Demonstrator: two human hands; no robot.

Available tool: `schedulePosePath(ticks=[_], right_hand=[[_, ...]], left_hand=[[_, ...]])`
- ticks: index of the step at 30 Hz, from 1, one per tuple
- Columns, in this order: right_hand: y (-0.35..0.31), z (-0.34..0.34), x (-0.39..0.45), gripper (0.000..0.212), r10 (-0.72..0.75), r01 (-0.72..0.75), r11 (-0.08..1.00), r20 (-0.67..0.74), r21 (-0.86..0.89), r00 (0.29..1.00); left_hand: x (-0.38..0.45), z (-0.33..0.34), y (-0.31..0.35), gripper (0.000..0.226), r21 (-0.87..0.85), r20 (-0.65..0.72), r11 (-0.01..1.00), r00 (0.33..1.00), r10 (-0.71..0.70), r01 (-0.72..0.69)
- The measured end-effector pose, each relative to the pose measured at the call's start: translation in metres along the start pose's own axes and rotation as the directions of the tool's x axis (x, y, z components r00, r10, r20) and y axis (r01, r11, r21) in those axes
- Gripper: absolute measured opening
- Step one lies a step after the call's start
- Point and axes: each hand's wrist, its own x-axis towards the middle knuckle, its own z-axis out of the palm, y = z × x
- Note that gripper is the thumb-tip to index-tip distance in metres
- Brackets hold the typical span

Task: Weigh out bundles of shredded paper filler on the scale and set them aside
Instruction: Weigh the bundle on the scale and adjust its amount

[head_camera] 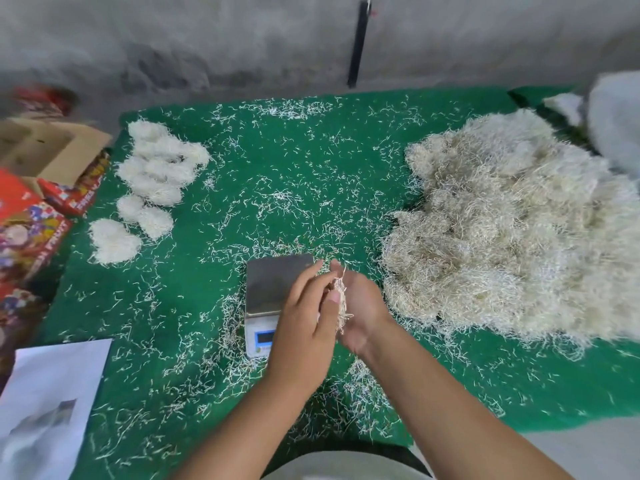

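Between hands [332, 306], paper wad [341, 299]

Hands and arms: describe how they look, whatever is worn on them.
Both forearms are bare right down to the bottom edge of the picture: no sleeves show. The left hand and right hand wear no gloves, and no ring, watch or bracelet is visible. Fingernails look short and unpainted.
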Motion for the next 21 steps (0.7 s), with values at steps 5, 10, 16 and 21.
schedulePosePath(ticks=[5, 10, 16, 21], right_hand=[[-0.004, -0.015, -0.002, 0.034, 0.124, -0.124, 0.991, 0.017, 0.055, 0.992], [0.010, -0.017, -0.012, 0.056, 0.150, -0.162, 0.980, 0.107, 0.114, 0.983], [0.009, -0.037, -0.016, 0.051, 0.219, -0.239, 0.948, 0.113, 0.210, 0.969], [0.030, -0.063, -0.017, 0.029, 0.250, -0.290, 0.868, 0.149, 0.403, 0.957]], left_hand=[[-0.009, 0.011, 0.001, 0.052, 0.236, -0.010, 0.961, 0.988, 0.154, -0.147], [0.000, 0.025, 0.012, 0.060, 0.464, -0.009, 0.859, 0.969, 0.249, -0.216], [-0.009, 0.043, 0.019, 0.071, 0.509, 0.028, 0.838, 0.978, 0.209, -0.194], [-0.027, 0.060, 0.016, 0.055, 0.524, 0.095, 0.826, 0.978, 0.185, -0.207]])
